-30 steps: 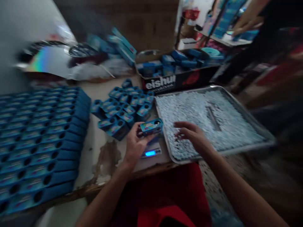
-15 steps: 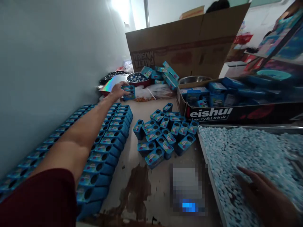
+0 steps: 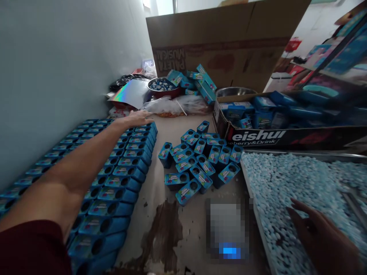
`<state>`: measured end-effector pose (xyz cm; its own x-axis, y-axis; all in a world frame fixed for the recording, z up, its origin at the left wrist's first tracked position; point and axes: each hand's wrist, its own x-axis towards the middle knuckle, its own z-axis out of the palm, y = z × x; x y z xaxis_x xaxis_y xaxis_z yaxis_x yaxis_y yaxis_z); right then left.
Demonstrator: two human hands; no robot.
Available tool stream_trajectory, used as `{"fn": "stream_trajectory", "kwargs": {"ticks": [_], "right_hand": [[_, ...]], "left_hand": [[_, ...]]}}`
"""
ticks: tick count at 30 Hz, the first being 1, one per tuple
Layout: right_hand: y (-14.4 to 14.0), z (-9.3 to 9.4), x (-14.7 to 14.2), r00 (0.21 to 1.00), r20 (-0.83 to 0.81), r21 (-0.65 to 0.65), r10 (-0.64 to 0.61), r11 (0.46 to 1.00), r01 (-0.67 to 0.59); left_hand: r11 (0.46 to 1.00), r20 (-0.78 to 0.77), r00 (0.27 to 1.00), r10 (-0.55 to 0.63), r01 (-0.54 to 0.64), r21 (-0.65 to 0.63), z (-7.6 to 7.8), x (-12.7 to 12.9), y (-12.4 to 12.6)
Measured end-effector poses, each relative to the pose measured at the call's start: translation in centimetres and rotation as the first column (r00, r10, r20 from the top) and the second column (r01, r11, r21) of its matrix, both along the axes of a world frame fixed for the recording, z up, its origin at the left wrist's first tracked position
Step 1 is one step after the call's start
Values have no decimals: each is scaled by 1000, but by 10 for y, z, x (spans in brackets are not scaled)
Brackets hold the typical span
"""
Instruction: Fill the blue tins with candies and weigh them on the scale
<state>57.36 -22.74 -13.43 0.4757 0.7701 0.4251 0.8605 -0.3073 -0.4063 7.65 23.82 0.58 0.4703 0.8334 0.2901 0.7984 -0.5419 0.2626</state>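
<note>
Head view: the left hand (image 3: 139,117), arm at long reach, is over the far end of the packed rows of blue cartons (image 3: 114,193), fingers extended and slightly parted, with no carton visibly gripped; its underside is hidden. The step in hand looks like placing or straightening a carton at that end, and the next move seems to call for lifting clear without tipping those beneath the forearm. The right hand (image 3: 323,233), half open with a gap between thumb and forefinger, is above pale-blue pellets (image 3: 286,175); whether any lie in its palm cannot be told.

The cartons are narrow, upright blocks, each with a glossy printed top and a dark round hole; others form a looser cluster (image 3: 186,164) nearer the tray. The pellets look small, rounded and hard, filling a shallow metal tray (image 3: 259,225) where a metal bar (image 3: 355,206) lies. Beside it, a pixelated device (image 3: 228,221) shows bright blue on the stained, peeling tabletop (image 3: 195,225).
</note>
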Motion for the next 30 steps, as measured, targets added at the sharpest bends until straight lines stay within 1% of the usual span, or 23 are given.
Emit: {"fn": "stream_trajectory", "kwargs": {"ticks": [1,2,4,5,7,8,9,10,12,14,15,16,17,18,19,20,21,22,24,25,27,28,30], "right_hand": [[0,2,-2,1000,24,18,0,1000,0],[0,3,-2,999,44,34,4,999,-5],[0,2,-2,998,63,64,16,998,-20],[1,1,-2,998,65,79,21,997,-27],[2,-1,-2,998,50,92,41,995,-45],[2,0,-2,998,38,90,50,995,-53],[2,1,-3,998,21,80,53,995,-55],[1,3,-3,998,6,59,59,996,-59],[-3,10,-1,996,16,-18,84,996,-84],[-8,19,4,985,75,-140,154,980,-142],[-10,24,7,976,101,-212,193,963,-168],[-12,28,10,966,118,-290,230,938,-188],[-11,32,12,958,121,-366,259,909,-199],[-9,35,15,953,114,-437,279,876,-204],[-5,36,17,950,101,-499,297,841,-210],[1,36,19,945,87,-551,314,806,-218],[8,36,20,940,74,-592,333,773,-227],[16,35,21,934,67,-620,351,748,-236],[28,31,20,920,89,-634,382,734,-243],[32,30,18,910,111,-627,399,739,-248],[32,28,14,884,149,-610,443,745,-271],[30,28,12,870,155,-607,467,740,-290],[23,30,10,853,125,-623,507,709,-330]], "left_hand": [[999,-15,999,-33,33,-7,-2,7,-16],[996,-37,997,-74,72,-61,-6,14,-35],[966,-55,991,-121,105,-238,-18,33,-74],[943,-49,993,-104,83,-321,-26,42,-92],[908,-42,999,-1,-17,-419,-41,60,-122],[903,-45,997,67,-80,-421,-47,66,-132],[910,-48,991,129,-137,-391,-49,69,-139],[916,-52,983,175,-182,-356,-48,70,-143],[926,-53,969,241,-246,-286,-36,66,-146],[948,-38,971,237,-240,-210,-14,59,-150],[968,-26,975,221,-223,-114,0,56,-157],[986,-20,988,155,-156,-54,13,56,-168],[999,-9,999,53,-53,-8,25,59,-185],[997,-9,997,-78,78,8,35,66,-206],[979,-1,979,-206,206,-8,41,78,-230],[946,2,948,-320,319,-59,42,93,-256],[903,17,911,-411,410,-130,40,112,-281],[850,14,874,-486,476,-227,33,132,-303],[758,15,804,-595,567,-324,12,170,-337],[727,10,779,-627,590,-351,0,186,-346],[689,9,743,-670,625,-367,-21,207,-353],[674,10,727,-686,641,-366,-28,212,-353],[652,15,698,-716,677,-340,-33,213,-347]]}}
